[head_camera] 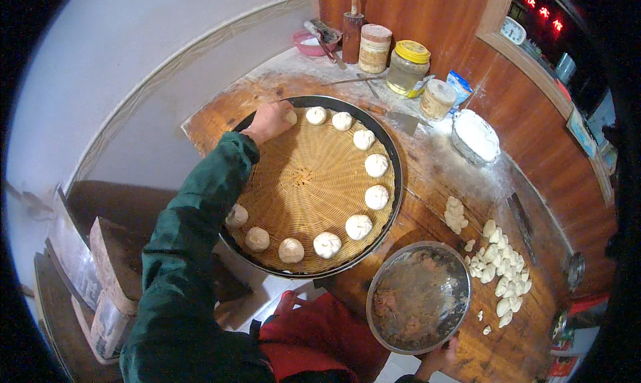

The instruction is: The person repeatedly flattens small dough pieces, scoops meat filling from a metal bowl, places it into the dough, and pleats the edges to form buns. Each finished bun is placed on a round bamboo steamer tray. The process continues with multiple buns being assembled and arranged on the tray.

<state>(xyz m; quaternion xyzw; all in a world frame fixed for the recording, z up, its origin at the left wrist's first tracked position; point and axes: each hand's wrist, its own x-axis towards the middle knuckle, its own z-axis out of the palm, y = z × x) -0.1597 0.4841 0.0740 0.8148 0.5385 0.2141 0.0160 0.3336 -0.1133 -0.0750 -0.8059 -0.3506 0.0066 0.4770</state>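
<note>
My left hand (271, 121), in a green sleeve, reaches to the far left rim of a round woven tray (305, 202) with a black edge. Its fingers are around a white pleated bun (291, 117), partly hidden by them. More buns, such as this bun (376, 165), form a ring just inside the rim. My right hand (443, 358) grips the near rim of a round metal bowl (420, 295), with most of its fingers hidden underneath. Reddish-brown filling is smeared over the bowl's inside. The bowl overlaps the table's near edge.
Small dough pieces (501, 268) lie right of the bowl, near a flattened dough lump (455, 215). Behind the tray are a scraper (403, 121), a yellow-lidded jar (409, 67) and a flour container (475, 136). A wooden wall (425, 12) bounds the table's back.
</note>
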